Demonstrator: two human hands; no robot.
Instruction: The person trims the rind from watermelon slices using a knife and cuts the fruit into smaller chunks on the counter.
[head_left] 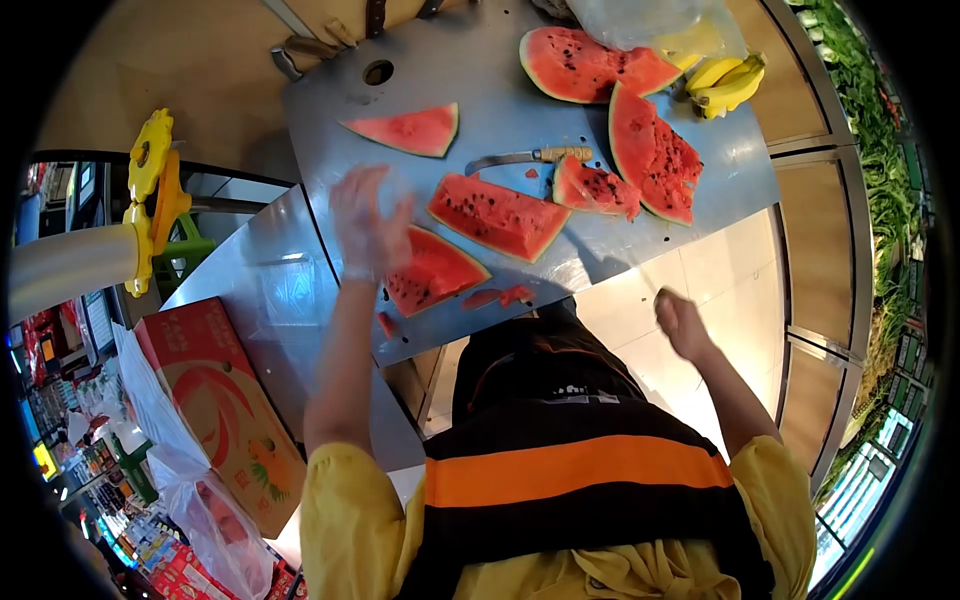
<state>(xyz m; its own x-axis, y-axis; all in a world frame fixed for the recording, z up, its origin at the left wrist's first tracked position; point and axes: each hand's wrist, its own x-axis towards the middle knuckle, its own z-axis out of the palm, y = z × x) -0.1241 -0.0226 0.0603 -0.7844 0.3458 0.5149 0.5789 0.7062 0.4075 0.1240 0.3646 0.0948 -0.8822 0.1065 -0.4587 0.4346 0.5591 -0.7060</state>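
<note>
- Left hand (370, 220) seen in clear glove, motion-blurred, over left part of metal tabletop (510, 120); fingers spread apart, thumb side turned toward the cut melon.
- Near watermelon piece (432, 272) located just beside left hand, on the thumb side; contact cannot be told because of blur.
- Middle watermelon slab (497, 217) placed right of left hand, lying partly along near piece.
- Right hand (680, 322) held past near table edge, above tiled floor (725, 265); fingers curled together in a fist; whether anything is gripped cannot be told.
- Curved knife (505, 160) laid flat beyond middle slab, wooden handle pointed right, toward small watermelon chunk (592, 187).
- Thin wedge (415, 130) set apart at far left; two large pieces, upper (590, 66) and lower (655, 155), grouped at far right. Red scraps (482, 299) scattered near the near edge.
- Clear plastic bag (665, 25) seen at far right corner, beside bananas (728, 85); yellow shown through it.
- Red carton (215, 400), pineapple-printed, seen at left; contents hidden. Second plastic bag (215, 515) placed beside it, something reddish inside, unclear.
- Round hole (378, 72) cut near far left edge. Metal surface shown between thin wedge and knife, and below bananas.
</note>
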